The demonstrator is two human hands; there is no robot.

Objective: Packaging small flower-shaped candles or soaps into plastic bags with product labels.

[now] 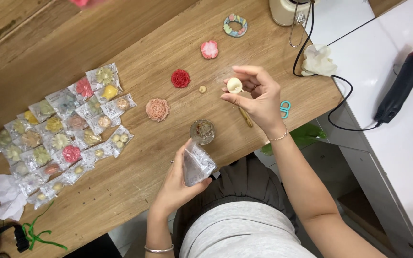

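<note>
My right hand (259,98) pinches a small cream-coloured flower piece (234,85) between thumb and fingers, held above the wooden table (135,52). My left hand (180,184) grips a small clear plastic bag (197,164) near the table's front edge. A small round glass jar (202,132) stands between the two hands. A red flower (180,78), a peach flower (157,109), a pink flower (210,49) and a tiny beige bead (202,89) lie loose on the wood beyond the jar.
Several small bags of coloured flowers (65,131) spread over the table's left. A pastel ring ornament (235,25) and a cream jar (288,10) sit at the back. A black-and-red heat tool (402,83) with cord lies on the white surface at right. White tissue (9,198) lies far left.
</note>
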